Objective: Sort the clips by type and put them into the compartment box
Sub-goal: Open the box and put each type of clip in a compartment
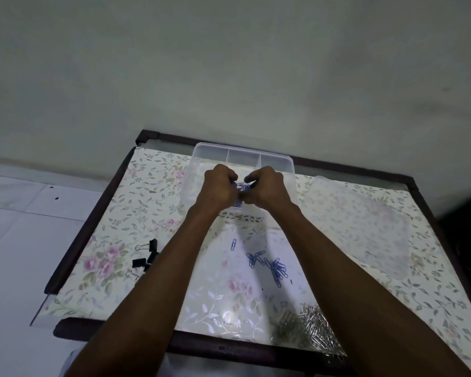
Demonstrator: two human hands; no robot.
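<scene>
Left hand and right hand cupped together, gripping bunch of blue paper clips over compartment box, presumably for release there. More blue clips, silver clips and binder clips kept in separate piles on table.

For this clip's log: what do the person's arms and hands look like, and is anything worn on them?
Both forearms are bare from the bottom edge of the picture up to the wrists; no sleeves show. The left hand and right hand wear no gloves, and no watch, bracelet or ring is visible. Fingertips are mostly hidden, so nails cannot be judged.
</scene>
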